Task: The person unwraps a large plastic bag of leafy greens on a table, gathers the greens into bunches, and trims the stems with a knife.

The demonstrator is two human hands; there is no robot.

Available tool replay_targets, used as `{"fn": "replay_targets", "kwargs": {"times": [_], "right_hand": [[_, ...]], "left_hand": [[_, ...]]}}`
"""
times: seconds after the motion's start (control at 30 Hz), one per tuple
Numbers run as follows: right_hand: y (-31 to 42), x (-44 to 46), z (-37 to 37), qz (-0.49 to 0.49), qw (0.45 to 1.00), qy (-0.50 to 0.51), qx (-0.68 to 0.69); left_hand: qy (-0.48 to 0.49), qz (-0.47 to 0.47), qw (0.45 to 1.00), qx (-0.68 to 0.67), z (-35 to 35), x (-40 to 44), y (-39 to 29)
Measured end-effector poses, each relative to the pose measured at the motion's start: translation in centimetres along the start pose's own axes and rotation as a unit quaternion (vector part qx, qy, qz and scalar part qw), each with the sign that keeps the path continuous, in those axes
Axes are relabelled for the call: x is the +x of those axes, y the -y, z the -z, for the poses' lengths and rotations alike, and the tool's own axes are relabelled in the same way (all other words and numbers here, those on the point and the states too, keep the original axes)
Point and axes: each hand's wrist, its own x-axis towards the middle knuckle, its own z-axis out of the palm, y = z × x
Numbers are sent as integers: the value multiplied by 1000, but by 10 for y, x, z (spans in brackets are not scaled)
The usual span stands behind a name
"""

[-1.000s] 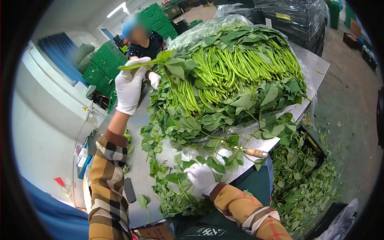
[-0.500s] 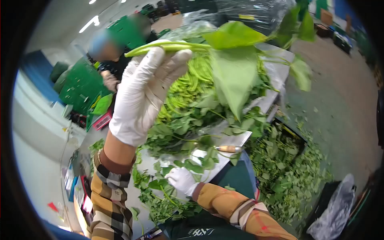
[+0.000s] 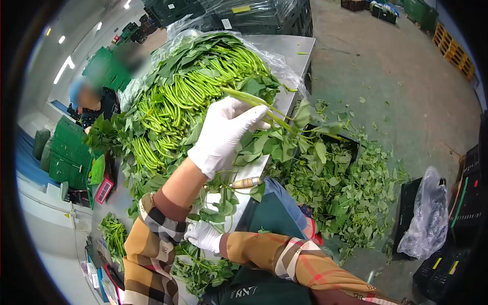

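Raised over the front right of the big pile, my left hand [image 3: 223, 131] in a white glove is closed on a few green stems [image 3: 259, 104], whose leaves hang to the right. My right hand [image 3: 204, 236], also gloved, rests low by the loose leaves [image 3: 201, 269] at the table's near edge; its fingers are curled, and what they hold is too small to make out. A pile of green stems [image 3: 183, 96] with leaves around it lies on plastic film. Between my hands and to the right is a wooden handle [image 3: 246, 183] on the metal table [image 3: 290, 53].
Cut leaves [image 3: 340, 198] cover the floor and a black crate right of the table. A person [image 3: 92, 101] is behind the pile at left, near green crates [image 3: 67, 150]. Clear plastic [image 3: 424, 213] lies over a dark crate at right. Wrapped crates [image 3: 254, 18] stand behind.
My left hand has swung from the upper left across the pile to its right side, carrying the stems. My right hand stays low. The camera view has turned to the right.
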Motion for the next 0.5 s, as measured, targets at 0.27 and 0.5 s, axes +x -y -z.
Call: {"fn": "replay_targets", "kwargs": {"times": [0.27, 0.5], "right_hand": [[-2, -2, -3, -6, 1000, 3, 13], [-2, -3, -2, 1, 1000, 4, 9]], "left_hand": [[-42, 134, 957, -252, 25, -4, 28], [-54, 175, 908, -376, 49, -14, 51]]}}
